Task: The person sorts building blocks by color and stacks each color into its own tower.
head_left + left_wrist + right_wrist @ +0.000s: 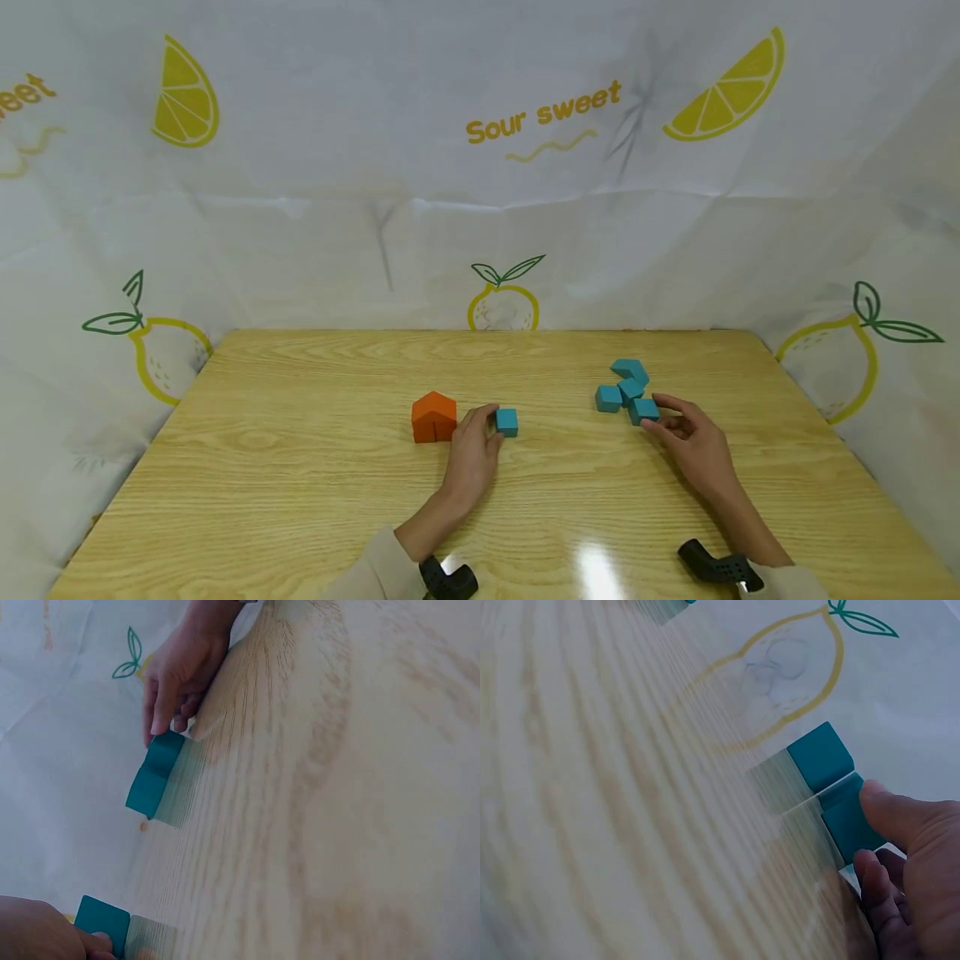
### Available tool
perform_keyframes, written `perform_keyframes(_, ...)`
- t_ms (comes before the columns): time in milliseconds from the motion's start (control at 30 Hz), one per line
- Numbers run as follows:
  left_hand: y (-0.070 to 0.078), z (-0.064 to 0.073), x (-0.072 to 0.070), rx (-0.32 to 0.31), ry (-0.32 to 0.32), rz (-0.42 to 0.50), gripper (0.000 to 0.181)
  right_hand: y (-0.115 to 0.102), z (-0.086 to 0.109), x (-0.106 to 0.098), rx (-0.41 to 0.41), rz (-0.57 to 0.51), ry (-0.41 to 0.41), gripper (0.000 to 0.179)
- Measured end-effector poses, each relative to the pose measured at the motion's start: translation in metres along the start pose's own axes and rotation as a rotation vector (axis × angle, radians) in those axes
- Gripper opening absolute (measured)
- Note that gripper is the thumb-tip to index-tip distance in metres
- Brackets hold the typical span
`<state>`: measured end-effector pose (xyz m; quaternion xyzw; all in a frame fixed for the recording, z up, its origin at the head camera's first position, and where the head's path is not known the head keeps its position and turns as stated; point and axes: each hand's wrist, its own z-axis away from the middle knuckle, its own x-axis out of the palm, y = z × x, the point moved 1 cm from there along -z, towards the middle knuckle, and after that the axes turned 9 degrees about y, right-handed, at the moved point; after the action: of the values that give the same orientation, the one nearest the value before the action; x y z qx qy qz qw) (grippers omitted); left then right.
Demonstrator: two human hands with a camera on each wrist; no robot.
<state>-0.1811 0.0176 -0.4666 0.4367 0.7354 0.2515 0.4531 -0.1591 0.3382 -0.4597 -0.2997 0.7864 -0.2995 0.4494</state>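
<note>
My left hand (pixel 472 458) pinches a small blue cube (pixel 507 422) on the table between thumb and fingers. In the left wrist view the thumb lies against a face of that cube (pixel 103 919). Just left of the hand stands an orange house-shaped block group (pixel 433 418). Over on the right, my right hand (pixel 703 454) grips another blue block (pixel 643 411) by its sides, thumb nearest me. The right wrist view has this block (pixel 849 825) between thumb and fingers. Touching or close to it are a blue cube (pixel 608 398) and a tilted blue block (pixel 631 389).
Behind the blue cluster lies an angled blue piece (pixel 630 370). All the blocks rest on a wood-grain table (pixel 300 500). A white cloth (pixel 337 167) printed with lemons hangs along the back and both sides. Each wrist wears a black device (pixel 718 567).
</note>
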Motion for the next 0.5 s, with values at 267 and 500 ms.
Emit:
perform_keyframes(267, 0.0003, -0.0005, 0.0007, -0.022, -0.002, 0.012, 0.038, 0.003, -0.0034, -0.001, -0.003, 0.031, -0.053, 0.048)
perform_keyframes(500, 0.0, -0.0001, 0.0006, -0.035, -0.011, 0.018, 0.038, 0.0036, -0.0036, 0.0005, -0.016, 0.071, -0.059, 0.044)
